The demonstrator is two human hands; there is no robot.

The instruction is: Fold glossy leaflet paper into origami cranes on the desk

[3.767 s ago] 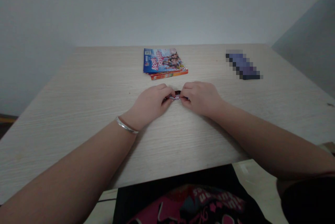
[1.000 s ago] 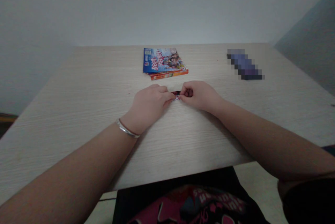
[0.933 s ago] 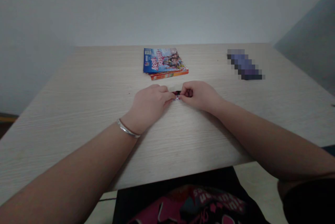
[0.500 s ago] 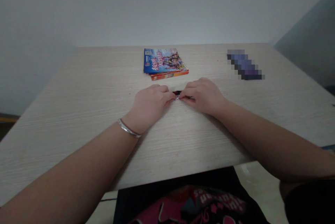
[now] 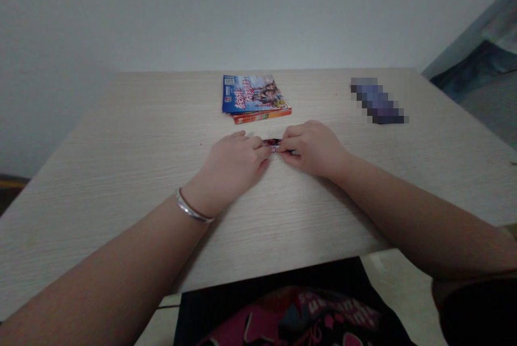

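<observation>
A narrow strip of folded printed paper (image 5: 273,142), dark on its far side and pale with a pattern on its near side, lies on the table between my hands. My left hand (image 5: 239,161), a silver bangle at its wrist, has its fingers closed on the strip's left end. At the right end, my right hand (image 5: 311,146) pinches the paper between thumb and fingers. Both hands rest low on the table top, and their fingers hide the strip's ends.
Behind my hands lies a stack of printed leaflets (image 5: 256,95), blue on top with orange edges below. A blurred-out dark flat object (image 5: 377,101) is at the back right. The pale wooden table (image 5: 153,136) meets a white wall at the back.
My left hand has shifted slightly left and down along the strip, and a little more of the paper shows between the hands. My right hand is almost unmoved.
</observation>
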